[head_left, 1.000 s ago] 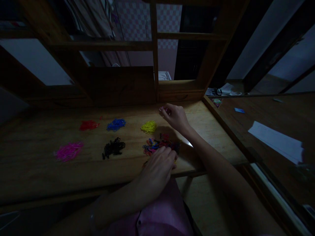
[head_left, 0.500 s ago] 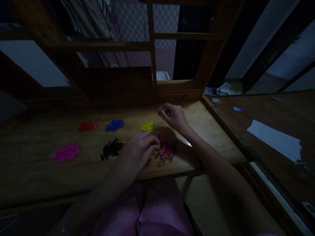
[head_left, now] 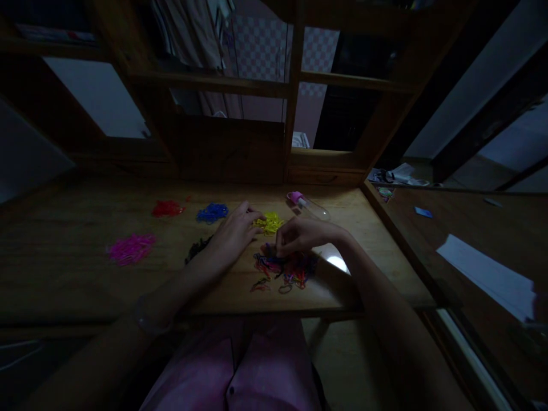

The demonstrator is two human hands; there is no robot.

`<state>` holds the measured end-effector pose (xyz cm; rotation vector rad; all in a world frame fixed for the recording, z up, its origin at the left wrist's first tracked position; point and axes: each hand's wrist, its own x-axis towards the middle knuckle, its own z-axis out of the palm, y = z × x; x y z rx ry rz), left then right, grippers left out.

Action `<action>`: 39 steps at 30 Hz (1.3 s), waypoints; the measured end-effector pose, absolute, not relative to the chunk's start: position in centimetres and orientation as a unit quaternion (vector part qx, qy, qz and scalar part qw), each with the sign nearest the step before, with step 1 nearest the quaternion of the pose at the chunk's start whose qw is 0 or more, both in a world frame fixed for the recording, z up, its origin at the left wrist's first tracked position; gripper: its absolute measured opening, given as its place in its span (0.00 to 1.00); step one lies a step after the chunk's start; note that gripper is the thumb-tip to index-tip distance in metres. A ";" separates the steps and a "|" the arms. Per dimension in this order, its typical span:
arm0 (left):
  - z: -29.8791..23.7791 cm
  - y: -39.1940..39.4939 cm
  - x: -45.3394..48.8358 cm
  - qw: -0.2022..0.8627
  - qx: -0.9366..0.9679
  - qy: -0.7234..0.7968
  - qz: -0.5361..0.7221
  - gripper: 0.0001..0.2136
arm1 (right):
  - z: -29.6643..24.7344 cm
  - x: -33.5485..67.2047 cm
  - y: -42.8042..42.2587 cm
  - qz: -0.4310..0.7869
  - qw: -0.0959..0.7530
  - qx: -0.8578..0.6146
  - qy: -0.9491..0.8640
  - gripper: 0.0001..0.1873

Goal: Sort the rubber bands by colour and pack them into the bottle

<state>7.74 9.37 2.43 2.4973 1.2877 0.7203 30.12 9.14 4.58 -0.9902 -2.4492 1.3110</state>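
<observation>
On the dim wooden desk (head_left: 85, 285) lie sorted heaps of small elastic bands: red (head_left: 166, 209), blue (head_left: 212, 213), yellow (head_left: 269, 222), pink (head_left: 131, 249) and black (head_left: 196, 249), partly under my forearm. A mixed-colour heap (head_left: 286, 269) lies near the front edge. My left hand (head_left: 235, 231) stretches towards the yellow heap, its fingertips at the heap's left side; what they hold, if anything, is hidden. My right hand (head_left: 299, 235) hovers over the mixed heap with its fingers pinched together at the heap's top.
A small clear bottle with a pink cap (head_left: 309, 206) lies on the desk behind my right hand. A wooden shelf frame (head_left: 291, 103) rises at the back. To the right, a lower surface holds a white sheet (head_left: 488, 274) and small scraps.
My left hand moved from the mixed heap up to the yellow heap. My right hand came down from the back of the desk to the mixed heap, uncovering the bottle. The view tilted slightly.
</observation>
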 end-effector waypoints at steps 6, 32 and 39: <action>4.0 5.4 7.0 0.135 0.832 0.440 0.311 0.12 | 4.3 27.5 7.6 0.452 0.071 -0.279 -0.844 0.10; -1.4 0.1 8.6 0.297 0.726 0.515 0.345 0.17 | 7.0 31.3 9.0 0.535 0.204 -0.351 -0.741 0.13; -1.6 0.3 10.4 0.319 0.729 0.505 0.335 0.18 | 5.1 31.0 10.2 0.452 0.304 -0.407 -0.733 0.12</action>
